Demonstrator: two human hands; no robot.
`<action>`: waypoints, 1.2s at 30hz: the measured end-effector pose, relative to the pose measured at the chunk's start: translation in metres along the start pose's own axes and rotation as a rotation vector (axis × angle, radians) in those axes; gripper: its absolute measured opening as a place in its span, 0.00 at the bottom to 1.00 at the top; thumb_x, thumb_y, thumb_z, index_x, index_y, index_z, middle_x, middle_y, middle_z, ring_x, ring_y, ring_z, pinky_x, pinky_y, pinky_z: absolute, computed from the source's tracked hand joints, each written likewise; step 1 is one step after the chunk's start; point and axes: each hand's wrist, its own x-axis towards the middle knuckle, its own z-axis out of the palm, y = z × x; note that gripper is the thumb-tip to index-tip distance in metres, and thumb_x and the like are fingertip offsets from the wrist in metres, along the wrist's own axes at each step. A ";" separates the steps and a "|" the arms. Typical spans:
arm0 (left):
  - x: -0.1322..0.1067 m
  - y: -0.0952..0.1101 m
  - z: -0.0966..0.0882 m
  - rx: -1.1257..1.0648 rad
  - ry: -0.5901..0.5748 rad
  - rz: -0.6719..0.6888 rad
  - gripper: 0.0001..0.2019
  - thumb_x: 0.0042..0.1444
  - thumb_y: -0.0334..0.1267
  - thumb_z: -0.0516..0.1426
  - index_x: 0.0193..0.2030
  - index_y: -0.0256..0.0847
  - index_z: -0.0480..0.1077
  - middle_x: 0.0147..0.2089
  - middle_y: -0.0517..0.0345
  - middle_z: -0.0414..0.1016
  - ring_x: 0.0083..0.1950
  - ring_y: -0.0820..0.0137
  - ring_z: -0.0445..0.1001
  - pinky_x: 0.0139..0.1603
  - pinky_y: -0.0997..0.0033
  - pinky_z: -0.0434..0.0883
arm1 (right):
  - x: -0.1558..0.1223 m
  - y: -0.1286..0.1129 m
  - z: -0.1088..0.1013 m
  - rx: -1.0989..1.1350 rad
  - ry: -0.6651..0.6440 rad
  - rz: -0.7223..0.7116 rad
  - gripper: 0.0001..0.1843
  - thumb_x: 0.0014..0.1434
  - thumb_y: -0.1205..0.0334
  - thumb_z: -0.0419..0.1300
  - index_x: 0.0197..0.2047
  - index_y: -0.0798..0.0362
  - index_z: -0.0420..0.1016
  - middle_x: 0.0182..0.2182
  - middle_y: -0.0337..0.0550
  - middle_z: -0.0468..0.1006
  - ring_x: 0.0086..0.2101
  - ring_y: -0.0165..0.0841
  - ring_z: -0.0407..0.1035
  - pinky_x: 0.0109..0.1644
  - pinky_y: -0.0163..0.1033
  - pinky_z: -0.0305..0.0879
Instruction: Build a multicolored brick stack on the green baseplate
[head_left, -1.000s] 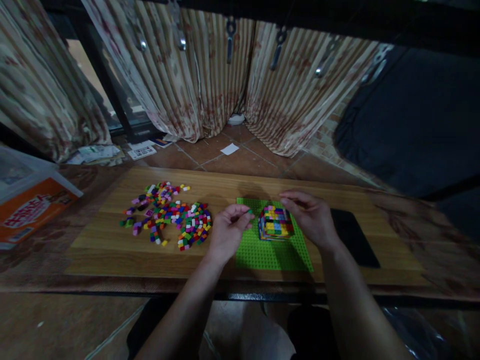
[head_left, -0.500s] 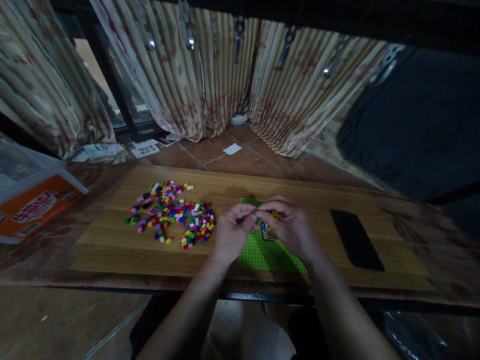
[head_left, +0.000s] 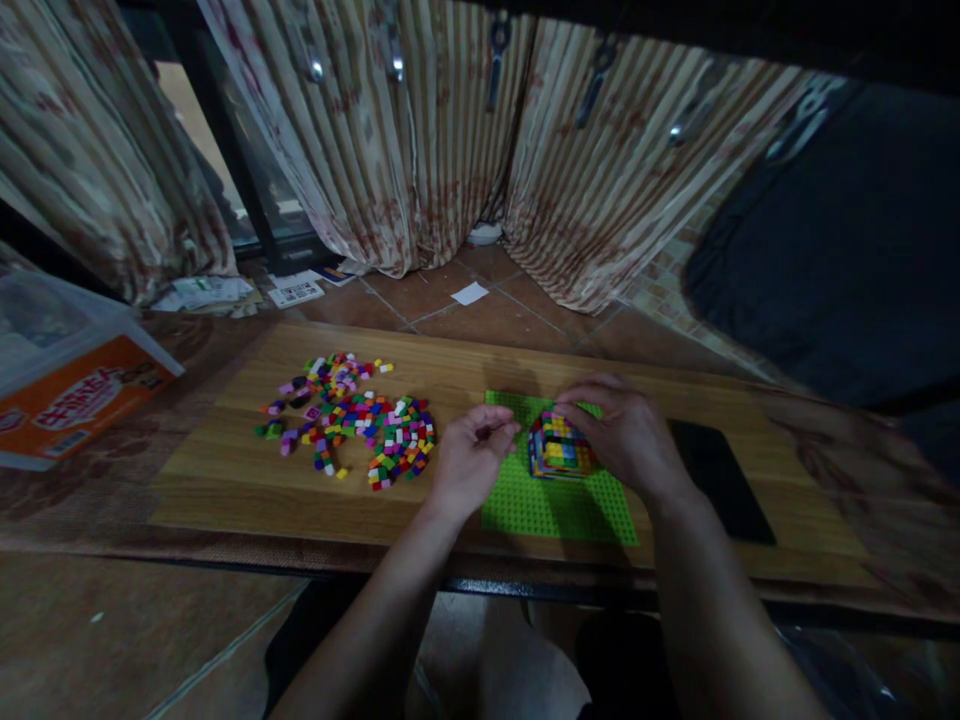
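A block structure of many coloured building bricks (head_left: 559, 450) stands on a green studded baseplate (head_left: 517, 510). My right hand (head_left: 626, 425) reaches over its right side, thumb and forefinger pinched at the top back edge; the small building brick between them is mostly hidden by the fingertips. Left of the structure, above the baseplate's left edge, my left hand (head_left: 476, 455) hovers with curled fingers, thumb close to the fingertips. Whether anything lies inside that hand is too small to see. Loose bricks (head_left: 401, 440) are spread in a heap to its left.
A black phone-like slab (head_left: 724, 485) lies right of my right forearm on the wooden board (head_left: 300, 510). At the far left stands a clear plastic tub (head_left: 90, 390) with an orange label. Striped curtains (head_left: 450, 150) hang behind the table.
My hands were together over the baseplate, fingertips meeting at a small green brick. They have parted: my right hand moved right onto the structure, uncovering more of it. The view shifted slightly.
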 end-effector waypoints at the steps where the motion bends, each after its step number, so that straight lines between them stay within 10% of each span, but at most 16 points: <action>1: 0.000 0.000 0.000 0.004 0.000 -0.005 0.05 0.48 0.33 0.62 0.33 0.38 0.74 0.32 0.58 0.77 0.31 0.73 0.74 0.35 0.73 0.72 | 0.001 -0.002 0.000 -0.005 -0.016 -0.009 0.09 0.59 0.59 0.59 0.32 0.50 0.79 0.34 0.44 0.77 0.39 0.38 0.71 0.46 0.44 0.65; 36: 0.002 -0.014 -0.007 0.327 -0.122 0.118 0.09 0.54 0.36 0.57 0.41 0.40 0.75 0.37 0.55 0.78 0.34 0.70 0.74 0.37 0.70 0.70 | 0.005 -0.010 0.005 -0.061 -0.135 0.188 0.08 0.55 0.59 0.60 0.31 0.49 0.81 0.34 0.43 0.81 0.35 0.38 0.75 0.43 0.44 0.67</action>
